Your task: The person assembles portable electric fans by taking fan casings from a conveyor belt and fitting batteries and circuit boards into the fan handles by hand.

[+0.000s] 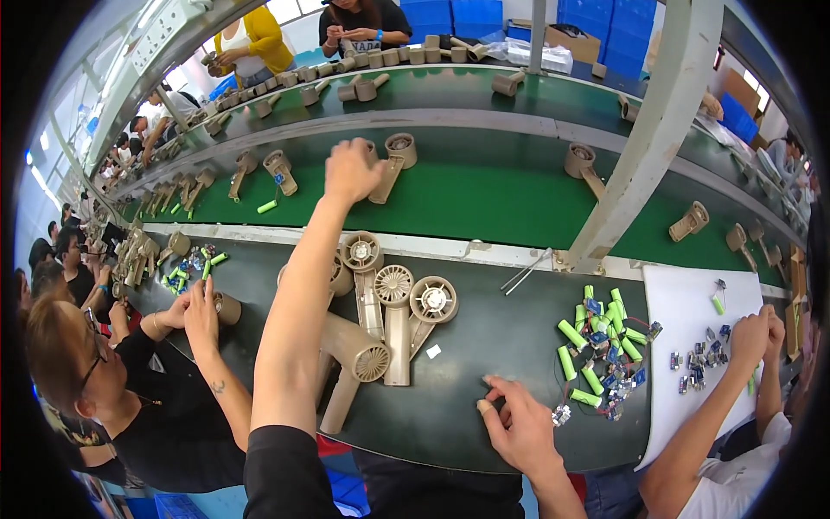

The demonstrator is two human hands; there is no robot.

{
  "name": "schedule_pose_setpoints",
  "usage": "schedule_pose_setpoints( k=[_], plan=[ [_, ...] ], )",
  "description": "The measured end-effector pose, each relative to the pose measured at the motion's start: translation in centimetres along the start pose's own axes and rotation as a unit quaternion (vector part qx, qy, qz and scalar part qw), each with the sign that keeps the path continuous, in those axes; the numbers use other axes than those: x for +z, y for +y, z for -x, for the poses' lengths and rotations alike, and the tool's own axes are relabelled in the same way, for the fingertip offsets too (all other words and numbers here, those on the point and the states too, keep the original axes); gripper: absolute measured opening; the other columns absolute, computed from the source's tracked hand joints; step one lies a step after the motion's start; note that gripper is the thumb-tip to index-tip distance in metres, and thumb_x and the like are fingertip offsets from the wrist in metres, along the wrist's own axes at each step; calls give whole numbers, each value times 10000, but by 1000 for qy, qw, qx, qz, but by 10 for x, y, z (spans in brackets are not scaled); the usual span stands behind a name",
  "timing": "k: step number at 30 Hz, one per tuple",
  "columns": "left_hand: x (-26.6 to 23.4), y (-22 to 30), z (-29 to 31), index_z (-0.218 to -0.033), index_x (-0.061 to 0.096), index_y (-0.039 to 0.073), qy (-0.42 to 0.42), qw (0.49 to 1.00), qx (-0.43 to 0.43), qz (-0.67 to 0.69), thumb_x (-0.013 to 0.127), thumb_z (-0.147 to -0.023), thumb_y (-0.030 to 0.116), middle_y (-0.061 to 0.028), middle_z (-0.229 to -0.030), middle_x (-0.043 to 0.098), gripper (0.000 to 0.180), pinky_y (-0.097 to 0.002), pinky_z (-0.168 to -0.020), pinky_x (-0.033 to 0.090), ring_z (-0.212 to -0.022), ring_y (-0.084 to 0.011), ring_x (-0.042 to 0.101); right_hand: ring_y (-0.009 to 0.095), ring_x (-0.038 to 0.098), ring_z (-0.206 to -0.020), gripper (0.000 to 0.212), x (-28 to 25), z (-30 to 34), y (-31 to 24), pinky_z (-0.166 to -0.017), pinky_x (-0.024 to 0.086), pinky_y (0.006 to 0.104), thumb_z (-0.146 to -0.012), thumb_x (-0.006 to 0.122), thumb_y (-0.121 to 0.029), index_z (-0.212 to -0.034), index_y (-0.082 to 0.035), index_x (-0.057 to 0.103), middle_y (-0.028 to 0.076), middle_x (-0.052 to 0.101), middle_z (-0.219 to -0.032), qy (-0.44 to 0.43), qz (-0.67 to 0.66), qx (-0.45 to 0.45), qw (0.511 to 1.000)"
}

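My left hand (353, 171) reaches over the green conveyor belt (484, 186), fingers curled round a tan handheld-fan housing (372, 152) that it mostly hides. Just right of it lies another tan fan housing (399, 149), its handle pointing toward me. My right hand (521, 426) hovers at the dark table's near edge, thumb and fingers apart, holding nothing. Between my arms several fan housings lie grouped, among them one with an exposed round fan grille (434, 299). Nearest my right hand is a pile of green battery cells (593, 379) wired to small blue circuit boards.
Tweezers (526, 272) and a white scrap (433, 352) lie on the table (501, 329). A metal post (644, 130) rises at the belt's near edge. At right, a co-worker's hands (756, 336) work above a white sheet (683, 303); another co-worker's hands (197, 316) are at left.
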State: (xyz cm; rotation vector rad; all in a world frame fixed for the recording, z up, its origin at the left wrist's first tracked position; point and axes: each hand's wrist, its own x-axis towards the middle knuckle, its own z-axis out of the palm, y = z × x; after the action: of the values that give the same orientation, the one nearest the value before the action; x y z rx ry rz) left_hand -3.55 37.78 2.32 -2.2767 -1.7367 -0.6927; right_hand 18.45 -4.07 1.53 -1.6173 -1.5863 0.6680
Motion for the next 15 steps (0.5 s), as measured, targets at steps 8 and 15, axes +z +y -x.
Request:
schedule_pose_setpoints(
  k=[8,15],
  plan=[
    [-15,44,8,-901,702,2,-129,987,65,-69,600,-838,205,-263,-978,694,236,-494,-844,557,-922,-412,687,113,532,-528,362,2,-1,3,-519,456,272,-878,710,-114,-1228,-84,619,30,650,-912,-1,-28,-7,1000],
    [-139,137,85,-829,678,0,-49,992,16,117,599,-815,200,-245,-821,675,216,-496,-773,523,-806,-421,660,151,604,-646,171,-43,-13,1,-597,486,271,-885,669,-37,-1054,-17,687,78,651,-848,210,-28,2,977]
  ],
)
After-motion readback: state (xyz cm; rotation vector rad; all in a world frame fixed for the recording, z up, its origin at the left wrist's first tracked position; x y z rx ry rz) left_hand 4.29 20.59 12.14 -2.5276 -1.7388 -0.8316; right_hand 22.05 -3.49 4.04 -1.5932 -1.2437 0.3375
